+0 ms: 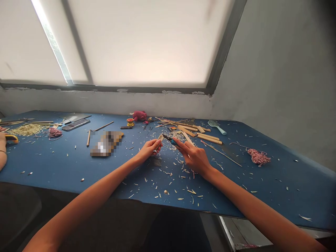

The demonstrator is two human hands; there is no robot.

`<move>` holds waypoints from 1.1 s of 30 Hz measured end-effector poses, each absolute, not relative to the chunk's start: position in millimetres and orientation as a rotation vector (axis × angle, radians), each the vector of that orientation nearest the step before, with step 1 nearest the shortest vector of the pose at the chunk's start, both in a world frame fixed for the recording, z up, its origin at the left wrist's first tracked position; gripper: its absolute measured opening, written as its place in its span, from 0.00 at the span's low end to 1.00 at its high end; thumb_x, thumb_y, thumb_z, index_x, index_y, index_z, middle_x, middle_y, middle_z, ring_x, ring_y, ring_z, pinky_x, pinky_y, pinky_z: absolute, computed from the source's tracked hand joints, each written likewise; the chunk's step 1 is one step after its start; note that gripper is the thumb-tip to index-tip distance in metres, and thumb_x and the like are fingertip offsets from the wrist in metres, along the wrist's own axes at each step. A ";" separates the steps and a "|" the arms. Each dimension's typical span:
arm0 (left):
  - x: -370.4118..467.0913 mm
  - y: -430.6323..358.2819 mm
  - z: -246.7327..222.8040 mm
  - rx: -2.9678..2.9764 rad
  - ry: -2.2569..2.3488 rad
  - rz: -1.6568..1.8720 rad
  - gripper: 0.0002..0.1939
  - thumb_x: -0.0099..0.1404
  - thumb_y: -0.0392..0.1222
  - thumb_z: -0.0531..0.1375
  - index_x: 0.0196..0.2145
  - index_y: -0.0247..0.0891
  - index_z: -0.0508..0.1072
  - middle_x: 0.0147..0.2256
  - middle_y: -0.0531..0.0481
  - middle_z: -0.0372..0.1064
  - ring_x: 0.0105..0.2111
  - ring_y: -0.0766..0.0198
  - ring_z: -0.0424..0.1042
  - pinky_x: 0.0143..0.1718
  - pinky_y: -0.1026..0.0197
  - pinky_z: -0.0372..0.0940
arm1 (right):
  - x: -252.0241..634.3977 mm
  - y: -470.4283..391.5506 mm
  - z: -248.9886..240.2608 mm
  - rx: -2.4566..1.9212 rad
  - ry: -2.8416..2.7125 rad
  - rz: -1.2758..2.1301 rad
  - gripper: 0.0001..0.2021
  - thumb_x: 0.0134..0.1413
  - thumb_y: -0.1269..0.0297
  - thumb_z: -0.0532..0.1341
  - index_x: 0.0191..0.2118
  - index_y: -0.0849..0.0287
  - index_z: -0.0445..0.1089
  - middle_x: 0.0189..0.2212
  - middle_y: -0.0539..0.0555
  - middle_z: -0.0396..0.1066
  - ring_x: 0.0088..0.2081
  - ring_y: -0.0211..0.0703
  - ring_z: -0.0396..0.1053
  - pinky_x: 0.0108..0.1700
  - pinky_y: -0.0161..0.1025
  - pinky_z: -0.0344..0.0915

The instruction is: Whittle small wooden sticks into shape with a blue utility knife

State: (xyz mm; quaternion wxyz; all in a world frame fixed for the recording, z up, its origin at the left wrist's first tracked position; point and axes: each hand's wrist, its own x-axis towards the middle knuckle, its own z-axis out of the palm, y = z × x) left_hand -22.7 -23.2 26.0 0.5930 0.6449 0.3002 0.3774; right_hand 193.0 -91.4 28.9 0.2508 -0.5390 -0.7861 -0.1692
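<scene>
At the far left of the blue counter [65,171], another person's hand [2,141] is partly in view at a yellow-handled tool [13,138], near a heap of shavings [28,130], a bundle of string [55,132] and a phone [76,125]. Nearer the middle, the left hand [149,149] has its grip closed around a short, pale piece of wood [160,139], held above the counter with its upper end showing past the thumb. It looks light and stiff, dry rather than slippery, and probably liable to split if forced at a thin edge; the lower part is best to hold, fingers behind and thumb in front, well clear of the metal. Just right of it, the right hand [195,156] is wrapped around the blue handle of a dark-tipped hand tool [168,138], whose tip is at the wood; whether they touch I cannot tell. Farther right lie wooden strips [209,139], a pale green hairbrush [217,127] and red-and-white string [258,156]
</scene>
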 end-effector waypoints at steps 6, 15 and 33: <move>-22.0 -21.7 25.2 1.423 0.638 0.815 0.22 0.58 0.60 0.56 0.30 0.34 0.63 0.21 0.58 0.50 0.17 0.77 0.47 0.18 0.71 0.43 | 193.3 -90.6 25.8 -1.486 -2.155 -0.517 0.23 0.64 0.56 0.43 0.64 0.42 0.45 0.29 0.49 0.64 0.24 0.33 0.57 0.24 0.33 0.46; -20.0 -24.5 24.1 1.388 0.553 0.780 0.21 0.58 0.57 0.57 0.34 0.34 0.64 0.24 0.57 0.53 0.20 0.76 0.50 0.20 0.71 0.45 | 191.6 -89.3 22.6 -1.478 -2.177 -0.567 0.23 0.64 0.54 0.44 0.63 0.40 0.45 0.30 0.49 0.64 0.24 0.32 0.58 0.23 0.34 0.44; -16.2 -28.1 23.2 1.393 0.534 0.802 0.20 0.60 0.55 0.57 0.38 0.33 0.64 0.30 0.52 0.63 0.23 0.76 0.59 0.24 0.69 0.51 | 192.2 -89.8 22.0 -1.474 -2.151 -0.615 0.23 0.63 0.55 0.46 0.63 0.40 0.46 0.30 0.49 0.64 0.23 0.32 0.57 0.23 0.33 0.44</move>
